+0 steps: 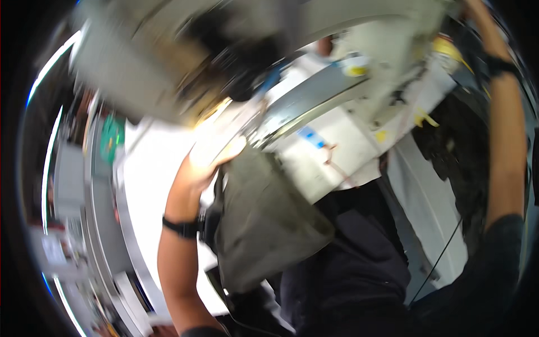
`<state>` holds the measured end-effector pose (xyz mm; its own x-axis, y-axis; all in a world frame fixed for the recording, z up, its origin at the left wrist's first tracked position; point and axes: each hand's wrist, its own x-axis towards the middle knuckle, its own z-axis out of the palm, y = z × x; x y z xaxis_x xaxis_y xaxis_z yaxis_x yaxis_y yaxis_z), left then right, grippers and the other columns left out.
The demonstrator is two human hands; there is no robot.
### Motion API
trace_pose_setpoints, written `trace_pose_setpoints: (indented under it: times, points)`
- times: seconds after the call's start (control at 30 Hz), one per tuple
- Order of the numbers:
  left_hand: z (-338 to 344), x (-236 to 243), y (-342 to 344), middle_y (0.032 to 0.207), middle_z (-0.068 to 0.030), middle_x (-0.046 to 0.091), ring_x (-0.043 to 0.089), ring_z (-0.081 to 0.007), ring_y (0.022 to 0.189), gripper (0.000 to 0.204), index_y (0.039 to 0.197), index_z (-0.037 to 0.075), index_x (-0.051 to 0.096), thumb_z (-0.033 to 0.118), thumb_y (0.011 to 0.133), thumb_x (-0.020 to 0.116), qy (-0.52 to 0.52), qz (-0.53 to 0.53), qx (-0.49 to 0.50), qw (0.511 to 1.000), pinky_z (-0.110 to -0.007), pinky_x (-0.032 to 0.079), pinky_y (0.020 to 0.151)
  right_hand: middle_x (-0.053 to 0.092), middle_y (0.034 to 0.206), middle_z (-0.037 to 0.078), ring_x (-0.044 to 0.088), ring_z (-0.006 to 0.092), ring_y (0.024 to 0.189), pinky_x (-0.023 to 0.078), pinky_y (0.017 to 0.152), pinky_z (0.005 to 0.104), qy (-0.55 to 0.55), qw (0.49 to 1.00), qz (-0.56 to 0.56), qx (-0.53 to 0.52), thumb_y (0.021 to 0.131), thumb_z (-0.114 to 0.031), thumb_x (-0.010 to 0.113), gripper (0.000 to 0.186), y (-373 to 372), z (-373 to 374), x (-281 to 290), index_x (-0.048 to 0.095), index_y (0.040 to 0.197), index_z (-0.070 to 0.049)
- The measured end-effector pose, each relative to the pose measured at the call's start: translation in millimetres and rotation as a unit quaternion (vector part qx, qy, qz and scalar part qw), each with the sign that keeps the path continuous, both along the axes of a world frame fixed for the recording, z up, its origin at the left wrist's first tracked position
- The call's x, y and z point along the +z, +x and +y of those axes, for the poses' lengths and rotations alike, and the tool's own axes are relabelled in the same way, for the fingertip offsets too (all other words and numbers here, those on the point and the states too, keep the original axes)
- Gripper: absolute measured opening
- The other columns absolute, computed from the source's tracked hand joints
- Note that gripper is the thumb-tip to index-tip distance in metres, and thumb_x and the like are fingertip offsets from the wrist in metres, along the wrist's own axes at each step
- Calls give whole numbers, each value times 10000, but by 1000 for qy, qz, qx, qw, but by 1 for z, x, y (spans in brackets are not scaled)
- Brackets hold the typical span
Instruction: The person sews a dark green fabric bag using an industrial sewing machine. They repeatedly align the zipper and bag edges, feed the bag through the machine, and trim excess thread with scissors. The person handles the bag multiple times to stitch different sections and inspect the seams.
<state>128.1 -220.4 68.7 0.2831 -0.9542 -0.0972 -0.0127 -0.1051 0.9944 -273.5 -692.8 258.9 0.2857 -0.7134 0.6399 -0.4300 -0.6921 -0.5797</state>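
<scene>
A large pale sewing machine (387, 50) fills the upper part of the view, its needle end smeared by motion. Below that end, my left hand (208, 163) is closed on the upper edge of a piece of olive-green fabric (264, 219), thumb on top. The cloth hangs over the table edge towards my lap. My right hand (487, 31) reaches to the far right end of the machine; its fingers are cut off or hidden at the frame's rim, so what it touches does not show.
The white table (146, 185) stretches to the left of my arm. On the machine bed lies a small blue-and-white label (312, 137). Dark cloth (455, 146) is heaped at the right, by yellow tape (425, 118). A green item (112, 137) is at the far left.
</scene>
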Motion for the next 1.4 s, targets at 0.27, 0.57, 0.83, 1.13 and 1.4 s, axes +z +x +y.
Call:
trace_pose_setpoints:
  times: [0.27, 0.57, 0.83, 1.13, 1.4]
  points:
    - [24, -23, 21, 1035, -69, 730, 686, -169, 987, 166, 1108, 0, 703, 134, 1009, 697, 54, 89, 3, 995, -326, 535, 922, 612, 781, 130, 560, 228, 764, 502, 769, 430, -119, 910, -395, -47, 1080, -411, 582, 461, 55, 12, -112, 622, 890, 7]
    - [2, 3, 5, 1162, -42, 734, 641, -146, 1128, 276, 1214, 26, 735, 219, 1016, 740, 113, 16, -34, 993, -299, 466, 1051, 690, 1002, 121, 654, 195, 920, 537, 877, 362, -8, 923, -369, 112, 1135, -148, 428, 299, -8, 206, -191, 663, 1090, 32]
    - [15, -4, 6, 998, 12, 745, 659, -93, 956, 181, 1055, 68, 763, 227, 976, 795, 84, 29, -7, 996, -277, 507, 941, 744, 1139, 97, 670, 144, 1085, 518, 973, 316, 370, 788, -209, 445, 1073, -231, 633, 302, 169, 373, -262, 705, 1217, 25]
    - [9, 9, -6, 996, 12, 742, 649, -65, 900, 181, 1050, 67, 718, 234, 996, 761, 99, -91, -64, 989, -265, 507, 868, 753, 1143, 58, 662, 94, 1040, 505, 964, 269, 557, 633, -137, 520, 1017, -182, 707, 365, 151, 351, -237, 702, 1311, 33]
    - [11, 30, -25, 977, 46, 693, 594, -31, 843, 259, 1087, 65, 697, 218, 923, 827, 110, -186, -62, 974, -221, 474, 721, 770, 1149, 68, 675, 102, 1020, 497, 976, 268, 586, 605, -145, 520, 928, -91, 703, 435, 158, 339, -214, 698, 1341, 45]
